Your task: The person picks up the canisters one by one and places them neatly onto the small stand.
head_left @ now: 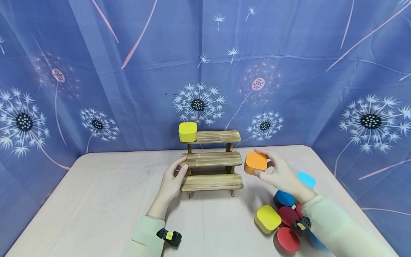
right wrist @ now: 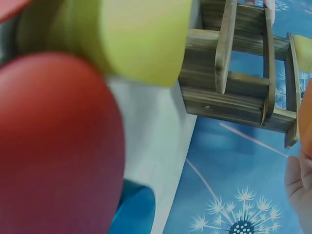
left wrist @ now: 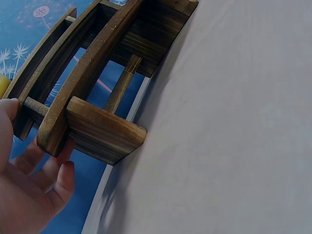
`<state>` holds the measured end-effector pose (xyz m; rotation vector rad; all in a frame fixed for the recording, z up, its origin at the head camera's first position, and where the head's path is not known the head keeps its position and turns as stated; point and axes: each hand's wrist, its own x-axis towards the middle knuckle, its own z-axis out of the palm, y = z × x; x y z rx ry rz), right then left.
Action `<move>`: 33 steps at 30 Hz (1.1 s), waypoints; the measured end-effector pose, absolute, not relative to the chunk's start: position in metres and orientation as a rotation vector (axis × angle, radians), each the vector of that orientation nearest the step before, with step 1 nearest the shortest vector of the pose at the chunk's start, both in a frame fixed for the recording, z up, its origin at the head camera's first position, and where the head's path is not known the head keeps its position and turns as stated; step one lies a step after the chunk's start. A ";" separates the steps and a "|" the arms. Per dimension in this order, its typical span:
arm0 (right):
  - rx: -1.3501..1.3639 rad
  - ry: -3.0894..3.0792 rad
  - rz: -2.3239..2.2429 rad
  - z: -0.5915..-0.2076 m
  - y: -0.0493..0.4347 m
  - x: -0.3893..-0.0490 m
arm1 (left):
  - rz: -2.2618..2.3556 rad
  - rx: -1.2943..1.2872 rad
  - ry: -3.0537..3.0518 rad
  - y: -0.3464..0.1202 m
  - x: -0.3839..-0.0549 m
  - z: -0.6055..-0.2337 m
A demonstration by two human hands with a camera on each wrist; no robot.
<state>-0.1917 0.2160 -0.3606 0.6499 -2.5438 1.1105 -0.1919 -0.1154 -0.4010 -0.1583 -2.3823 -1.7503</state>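
A three-tier wooden step shelf (head_left: pixel 212 182) stands at the back of the table. My left hand (head_left: pixel 171 180) grips the left end of its middle tier; in the left wrist view the fingers (left wrist: pixel 65 178) curl at the wood's end. On the left end of the top tier sits a yellow rounded-square block (head_left: pixel 187 132). My right hand (head_left: pixel 279 173) pinches an orange rounded-square block (head_left: pixel 255 162) between thumb and fingers, held up just right of the middle tier. At the right edge of the right wrist view, the orange block (right wrist: pixel 306 122) shows only partly.
Several blocks lie in a group under my right forearm: a yellow one (head_left: pixel 268 219), a red round one (head_left: pixel 287 240), a dark red one (head_left: pixel 288 216), a dark blue one (head_left: pixel 284 198) and a light blue one (head_left: pixel 306 180). A blue dandelion-print curtain (head_left: pixel 144 96) hangs behind the table.
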 end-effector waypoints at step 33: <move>0.630 -2.402 1.500 -0.335 0.172 -0.241 | -1.748 -0.178 -2.379 -0.117 -0.194 -0.402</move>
